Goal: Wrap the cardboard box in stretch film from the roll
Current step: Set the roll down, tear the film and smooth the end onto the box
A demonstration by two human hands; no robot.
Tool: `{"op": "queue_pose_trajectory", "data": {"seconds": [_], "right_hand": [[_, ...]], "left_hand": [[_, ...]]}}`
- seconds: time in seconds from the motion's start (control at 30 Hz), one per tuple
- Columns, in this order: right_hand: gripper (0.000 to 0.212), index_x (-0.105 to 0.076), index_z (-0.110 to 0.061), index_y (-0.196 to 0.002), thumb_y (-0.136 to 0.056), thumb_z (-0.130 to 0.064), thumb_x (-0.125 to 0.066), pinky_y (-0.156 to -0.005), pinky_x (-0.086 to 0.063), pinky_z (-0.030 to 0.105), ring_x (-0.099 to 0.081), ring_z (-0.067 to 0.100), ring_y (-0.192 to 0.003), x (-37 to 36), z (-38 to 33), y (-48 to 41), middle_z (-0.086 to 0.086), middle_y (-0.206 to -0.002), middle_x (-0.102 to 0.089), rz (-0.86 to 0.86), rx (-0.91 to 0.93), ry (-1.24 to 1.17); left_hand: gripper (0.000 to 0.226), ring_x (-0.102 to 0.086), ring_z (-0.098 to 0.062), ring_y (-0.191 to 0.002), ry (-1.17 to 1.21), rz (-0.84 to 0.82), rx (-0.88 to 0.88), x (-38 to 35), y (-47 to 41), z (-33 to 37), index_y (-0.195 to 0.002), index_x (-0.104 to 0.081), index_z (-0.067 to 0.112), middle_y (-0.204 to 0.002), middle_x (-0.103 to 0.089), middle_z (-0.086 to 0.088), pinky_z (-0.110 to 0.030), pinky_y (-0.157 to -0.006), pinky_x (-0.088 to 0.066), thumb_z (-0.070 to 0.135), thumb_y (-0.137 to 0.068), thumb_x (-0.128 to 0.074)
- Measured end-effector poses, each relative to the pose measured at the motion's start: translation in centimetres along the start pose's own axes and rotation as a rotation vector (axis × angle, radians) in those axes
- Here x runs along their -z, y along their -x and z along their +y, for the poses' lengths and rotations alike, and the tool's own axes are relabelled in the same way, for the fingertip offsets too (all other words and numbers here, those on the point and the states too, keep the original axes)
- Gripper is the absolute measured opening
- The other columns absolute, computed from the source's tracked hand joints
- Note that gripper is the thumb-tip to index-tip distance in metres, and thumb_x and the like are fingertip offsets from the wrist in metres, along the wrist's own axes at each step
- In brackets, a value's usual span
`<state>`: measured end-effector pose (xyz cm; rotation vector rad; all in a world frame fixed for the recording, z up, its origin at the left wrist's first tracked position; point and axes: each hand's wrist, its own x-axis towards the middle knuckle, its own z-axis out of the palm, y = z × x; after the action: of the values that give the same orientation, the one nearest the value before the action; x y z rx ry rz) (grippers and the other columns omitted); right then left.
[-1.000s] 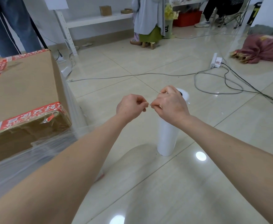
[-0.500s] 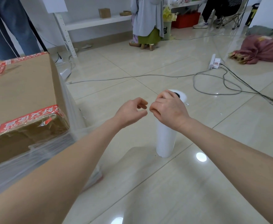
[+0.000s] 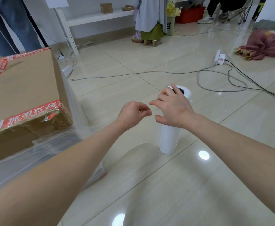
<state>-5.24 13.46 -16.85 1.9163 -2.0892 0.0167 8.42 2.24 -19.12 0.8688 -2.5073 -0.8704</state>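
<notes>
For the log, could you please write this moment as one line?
left grip: fingers curled | right grip: open over roll | box: partly wrapped

glossy beige tile floor [image 3: 182,185], white shelf [image 3: 99,17] against far wall, cables [image 3: 221,82].

Tiled floor [image 3: 174,193] carries a white power strip [image 3: 218,57], with a grey cable [image 3: 215,86] looped near it; maroon cloth bundle [image 3: 267,48] far right; white shelf [image 3: 99,17] holds a small carton [image 3: 106,7]; red crate [image 3: 189,14] beyond.

Both bare: left hand [image 3: 133,114], right hand [image 3: 174,110]. Forearms [image 3: 78,160] bare along whole visible length. Faint tendon ridges on back of right hand.
</notes>
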Motion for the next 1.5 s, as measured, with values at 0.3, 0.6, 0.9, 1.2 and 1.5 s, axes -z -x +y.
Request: {"op": "queue_pose_trajectory", "data": {"seconds": [0.3,0.6,0.9,1.2,1.5], "right_hand": [[0.032,-0.073,-0.021,-0.103,-0.098,-0.034,-0.044,-0.116,-0.002,0.044,-0.04,0.025,-0.117,-0.6,-0.1,0.0,-0.004,-0.103,-0.064,0.083,0.001,-0.007],[0.012,-0.077,-0.012,-0.075,-0.083,-0.016,-0.069,-0.109,-0.026,0.053,-0.059,0.031,-0.093,-0.9,0.0,0.6,-0.002,-0.075,-0.07,0.279,0.069,-0.036],[0.016,-0.073,-0.019,-0.095,-0.09,-0.024,-0.059,-0.114,-0.016,0.049,-0.052,0.025,-0.111,-1.0,0.0,0.6,-0.003,-0.088,-0.071,0.158,0.075,0.089],[0.042,-0.058,-0.024,-0.122,-0.084,-0.041,-0.062,-0.115,-0.007,0.045,-0.028,0.027,-0.132,-1.0,0.2,-0.1,0.003,-0.136,-0.043,0.058,-0.023,0.15],[0.073,-0.035,-0.041,-0.129,-0.067,-0.05,-0.072,-0.068,-0.033,0.033,-0.041,0.031,-0.109,-0.2,1.7,-1.7,0.003,-0.132,-0.032,-0.087,-0.594,-0.207]], "left_hand": [[0.015,-0.043,-0.001,-0.043,0.089,0.036,0.09,-0.4,-0.3,0.1,-0.07,-0.071,0.029,-0.071,-0.07,0.013,-0.019,-0.047,-0.034,0.031,-0.082,-0.062],[0.016,-0.05,-0.013,-0.052,0.057,0.083,0.307,-0.6,-1.2,0.0,-0.066,-0.072,0.022,-0.074,-0.072,0.007,-0.024,-0.054,-0.041,0.026,-0.076,-0.06],[0.014,-0.059,-0.011,-0.066,0.125,0.031,0.253,1.1,-0.6,-1.7,-0.081,-0.072,0.018,-0.083,-0.074,0.005,-0.022,-0.053,-0.045,0.022,-0.083,-0.059],[0.06,-0.051,-0.012,-0.107,-0.381,-0.15,-0.048,-1.6,0.0,0.4,-0.127,-0.052,0.027,-0.109,-0.062,0.012,-0.036,-0.096,-0.037,0.053,-0.076,-0.068],[0.024,-0.061,-0.014,-0.097,-0.329,-0.029,0.109,-3.4,-1.3,1.4,-0.105,-0.07,0.03,-0.098,-0.069,0.009,-0.032,-0.087,-0.042,0.039,-0.084,-0.063]]}}
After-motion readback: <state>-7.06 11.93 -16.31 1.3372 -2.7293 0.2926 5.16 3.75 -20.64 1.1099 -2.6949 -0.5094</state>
